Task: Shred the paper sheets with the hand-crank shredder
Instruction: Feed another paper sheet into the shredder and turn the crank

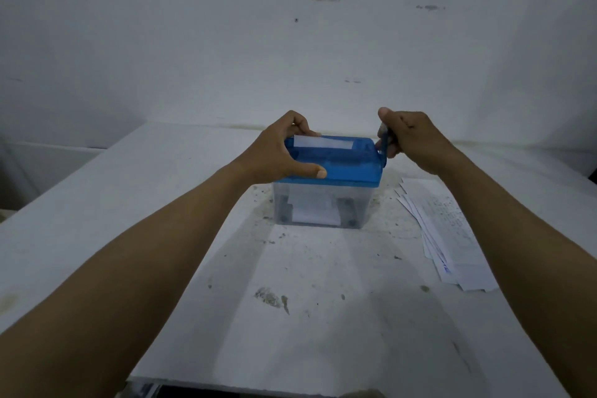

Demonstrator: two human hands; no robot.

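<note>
Steadiness matters: left hand grips the shredder lid, right hand curls tight round the crank; turning evenly should feed the sheet straight.

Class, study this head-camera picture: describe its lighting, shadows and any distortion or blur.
Head view: dim, bluish light; soft arm shadows fall on the table; wide-angle lens stretches the forearms; writing on the paper sheets is too blurred to read; no glare on the blue shredder lid.

A bare, dim workroom of some kind: stained white wall across the upper frame, gritty, marked white tabletop below.
</note>
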